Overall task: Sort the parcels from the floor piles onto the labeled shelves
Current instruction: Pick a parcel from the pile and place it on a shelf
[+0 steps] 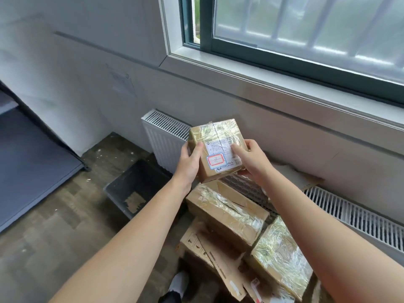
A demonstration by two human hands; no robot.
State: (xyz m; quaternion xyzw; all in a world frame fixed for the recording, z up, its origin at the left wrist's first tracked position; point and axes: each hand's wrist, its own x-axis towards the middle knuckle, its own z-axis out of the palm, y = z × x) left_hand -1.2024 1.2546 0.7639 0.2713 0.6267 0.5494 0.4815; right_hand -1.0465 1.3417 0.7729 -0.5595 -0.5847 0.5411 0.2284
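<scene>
Now:
Grip: left hand [189, 163] and right hand [249, 159] are clasping one parcel [215, 149] by its sides, above the pile [236, 224].
Progress: seemingly early; several boxes are waiting on the floor, none shown shelved.
Label: red-bordered sticker [216, 160] is facing up, its mark too faint to read.
Hidden: shelf [32, 162] is running off-frame left; its labels are not showing.

Glossy taped cardboard parcel [216, 149], paper label [220, 154], worn wooden floor [54, 219]
</scene>
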